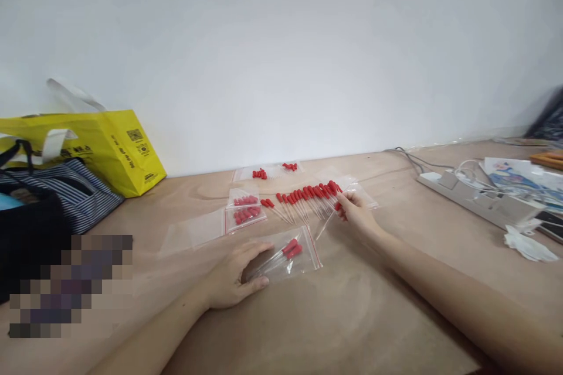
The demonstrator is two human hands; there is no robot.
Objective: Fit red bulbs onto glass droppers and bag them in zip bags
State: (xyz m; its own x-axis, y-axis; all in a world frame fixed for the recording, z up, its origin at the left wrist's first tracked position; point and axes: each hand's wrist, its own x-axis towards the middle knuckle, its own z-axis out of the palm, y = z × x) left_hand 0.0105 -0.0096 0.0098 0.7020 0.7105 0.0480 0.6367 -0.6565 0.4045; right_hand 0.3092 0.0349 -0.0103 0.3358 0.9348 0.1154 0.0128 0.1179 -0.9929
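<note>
My left hand point(229, 275) curves around the near-left end of a clear zip bag point(304, 265), thumb on one side and fingers on the other. Inside the bag lie a few droppers point(291, 248) with red bulbs and thin clear stems. To the right, my right hand point(358, 217) pinches another dropper point(324, 227) near its red bulb, its stem slanting down toward the bag's zip edge. Beyond both hands, a row of loose droppers point(303, 194) fans across the table, bulbs pointing away from me. Filled zip bags point(245, 218) with red bulbs showing sit left of this row.
Against the wall lie more bagged droppers point(259, 174). A flat clear bag point(193, 233) is at left. A yellow bag point(132, 158) and a striped bag point(94, 199) stand at far left. On the right are a power strip point(475, 196), cables and a crumpled tissue point(528, 244).
</note>
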